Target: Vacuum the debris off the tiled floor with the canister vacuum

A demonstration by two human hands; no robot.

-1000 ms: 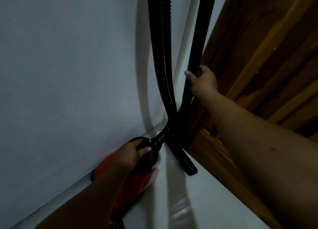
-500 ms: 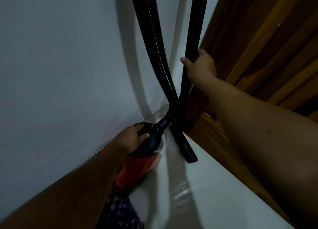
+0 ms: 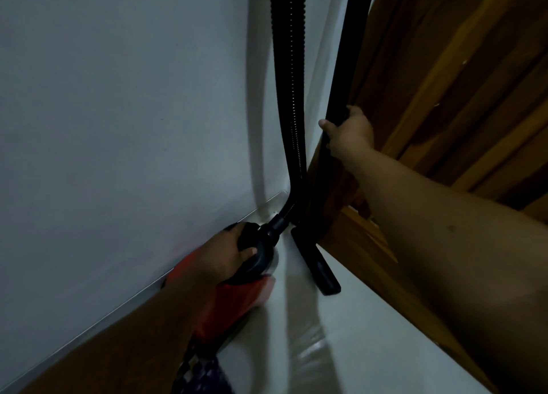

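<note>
barely begun, i'd judge — left hand (image 3: 234, 253) grips the red canister vacuum (image 3: 237, 298) by the near-left wall, right hand (image 3: 350, 132) grasps its wand (image 3: 341, 82), nozzle (image 3: 318, 267) parked — no debris visible.

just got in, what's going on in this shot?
A person is setting up to vacuum in a dim corner. The left hand grips the black top of the red canister vacuum, which sits on the pale floor against the wall. The right hand holds the black wand upright beside the wooden door, its floor nozzle down on the floor. The ribbed hose rises from the canister out of the top of the frame. No debris shows in this light.
</note>
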